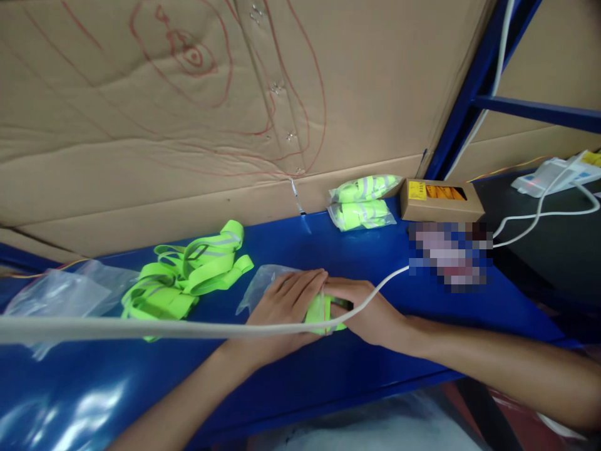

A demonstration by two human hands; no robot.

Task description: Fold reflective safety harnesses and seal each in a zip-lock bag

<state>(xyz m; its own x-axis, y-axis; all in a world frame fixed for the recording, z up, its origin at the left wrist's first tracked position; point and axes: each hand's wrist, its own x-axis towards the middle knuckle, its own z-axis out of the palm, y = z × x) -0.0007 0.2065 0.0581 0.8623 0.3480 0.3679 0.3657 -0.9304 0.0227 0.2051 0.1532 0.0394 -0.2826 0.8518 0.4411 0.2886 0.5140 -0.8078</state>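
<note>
Both hands meet over a folded neon yellow-green reflective strap (pixel 319 315) above the blue table, its end showing between them. My left hand (pixel 284 310) is closed over a clear plastic bag (pixel 263 283) around the strap, fingers pressed together. From the right, my right hand (pixel 373 313) grips the strap's end, where a dark piece shows; part of its fingers is hidden. To the left lies a loose heap of similar reflective straps (pixel 206 266). A white cable (pixel 178 327) crosses the view in front of the hands.
Clear plastic bags (pixel 61 294) lie at the left on the blue table (pixel 282 407). Two bagged straps (pixel 364 213) rest against the cardboard wall (pixel 366 81), beside a brown box (pixel 441 200). Right of the hands is a pixelated item (pixel 448 254). A blue metal frame (pixel 464 113) rises behind.
</note>
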